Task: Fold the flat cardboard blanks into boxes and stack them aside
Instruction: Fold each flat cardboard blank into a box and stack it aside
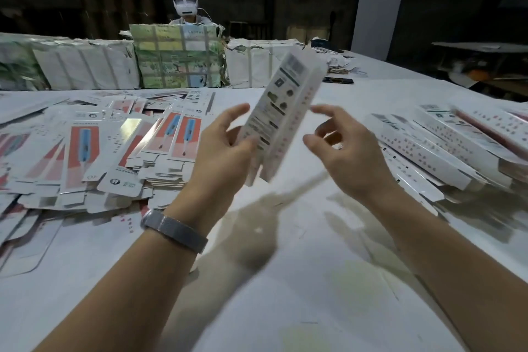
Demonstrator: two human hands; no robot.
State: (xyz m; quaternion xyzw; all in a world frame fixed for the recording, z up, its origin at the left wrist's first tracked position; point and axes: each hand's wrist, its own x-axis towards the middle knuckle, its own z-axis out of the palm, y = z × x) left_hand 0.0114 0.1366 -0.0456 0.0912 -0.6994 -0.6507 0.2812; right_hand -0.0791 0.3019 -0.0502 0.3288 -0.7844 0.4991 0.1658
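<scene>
the left hand (225, 148) grips the half-formed box (281, 114) near its base, long axis tilting toward one o'clock, while the right hand (340, 151) hovers loose-fingered at three o'clock.

Left hand (225, 148) raised, fingers and thumb curled in a grip; right hand (340, 148) raised alongside, fingers loosely spread, holding nothing.

The box (281, 111) is white with grey-black print and a barcode (faint pink marks down one side). The flat blanks (94, 148) show coral-red panels with blue. The table (285, 280) is white; the wristband (174, 230) silver-grey.
</scene>
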